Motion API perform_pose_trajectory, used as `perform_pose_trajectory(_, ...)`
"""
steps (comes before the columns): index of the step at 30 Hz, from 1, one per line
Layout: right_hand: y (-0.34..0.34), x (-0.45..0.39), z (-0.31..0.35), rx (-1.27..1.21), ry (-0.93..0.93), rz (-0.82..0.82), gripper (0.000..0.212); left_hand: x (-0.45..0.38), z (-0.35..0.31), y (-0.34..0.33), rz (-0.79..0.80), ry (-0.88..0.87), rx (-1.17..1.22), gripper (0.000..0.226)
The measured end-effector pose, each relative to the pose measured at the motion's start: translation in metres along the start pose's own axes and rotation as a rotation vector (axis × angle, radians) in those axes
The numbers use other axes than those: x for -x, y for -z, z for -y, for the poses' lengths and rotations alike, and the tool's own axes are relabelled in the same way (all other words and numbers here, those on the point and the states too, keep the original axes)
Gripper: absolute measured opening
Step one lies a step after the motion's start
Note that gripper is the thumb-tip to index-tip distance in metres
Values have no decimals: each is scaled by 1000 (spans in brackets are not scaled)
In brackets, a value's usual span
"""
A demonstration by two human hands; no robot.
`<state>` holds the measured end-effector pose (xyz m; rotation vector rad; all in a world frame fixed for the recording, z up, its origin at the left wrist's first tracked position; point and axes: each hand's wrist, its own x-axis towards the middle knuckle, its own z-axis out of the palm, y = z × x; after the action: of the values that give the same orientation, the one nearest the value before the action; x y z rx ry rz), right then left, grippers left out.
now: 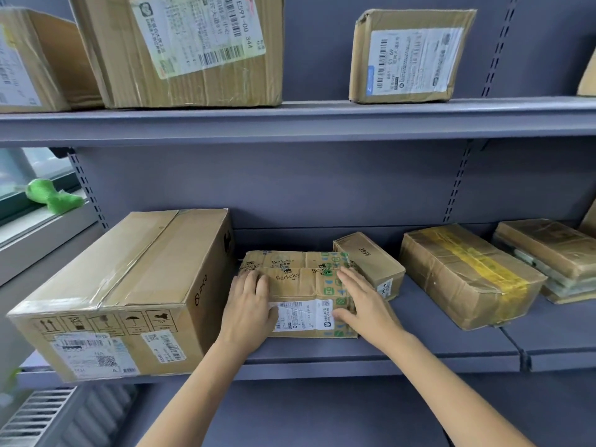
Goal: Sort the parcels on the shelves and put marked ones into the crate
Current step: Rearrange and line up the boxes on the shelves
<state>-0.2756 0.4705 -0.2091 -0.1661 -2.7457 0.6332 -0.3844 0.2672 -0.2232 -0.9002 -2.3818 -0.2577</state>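
Both my forearms reach up from the bottom of the view to the middle shelf (354,356), where my left hand (248,312) and right hand (361,304) bracket the Berkeley parcel (300,285). It sits near the front of the shelf, between the big Pico carton (122,295) on its left and a small brown box (371,262) just behind its right corner. My left hand lies on the parcel's left end, fingers fairly straight over the top edge and thumb down on the front face near the white shipping label (301,314). My right hand mirrors it on the right end, fingers extended across the top, thumb resting at the label's right edge. Neither hand is wrapped tight; they press in from the two sides, which I judge is the grip I need to slide or lift a wide, soft-cornered box without crushing it. The label faces me, so I can read it for a mark, though the print is too small to make out here. To the right lie a parcel with yellow tape (467,275) and a flat stack of packets (554,256), well apart from my hands. On the upper shelf (306,121) stand more labelled boxes. No crate is in view, so wherever this parcel goes, it is off-frame.
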Motion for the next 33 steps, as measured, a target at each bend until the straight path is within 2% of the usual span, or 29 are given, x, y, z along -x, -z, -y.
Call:
perform_pose_trajectory(4, 19, 15, -21, -171, -56, -74, 82, -1, -33, 4, -36, -49, 58, 50)
perform_pose_trajectory(6, 30, 22, -39, -193, -83, -90, 81, -5, -59, 3, -61, -67, 146, 43)
perform_pose_trajectory(11, 55, 34, -85, -252, -128, -125, 72, -22, -129, 1, -172, -116, 346, 40)
perform_pose_trajectory(16, 69, 32, -118, -293, -136, -130, 66, -34, -185, -7, -182, -78, 435, 35)
perform_pose_trajectory(18, 70, 26, -128, -342, -155, -116, 66, -34, -203, -17, -149, -37, 461, 35)
perform_pose_trajectory(21, 69, 15, -139, -433, -213, -66, 65, -34, -224, -37, -76, 140, 519, 50)
perform_pose_trajectory(25, 59, 0, -142, -438, -249, 18, 65, -39, -241, -50, 130, 402, 563, 65)
perform_pose_trajectory(30, 52, -17, -142, -392, -313, 136, 67, -47, -245, -62, 300, 534, 597, 70)
perform_pose_trajectory(33, 51, -18, -141, -384, -314, 177, 66, -51, -243, -65, 329, 555, 681, 67)
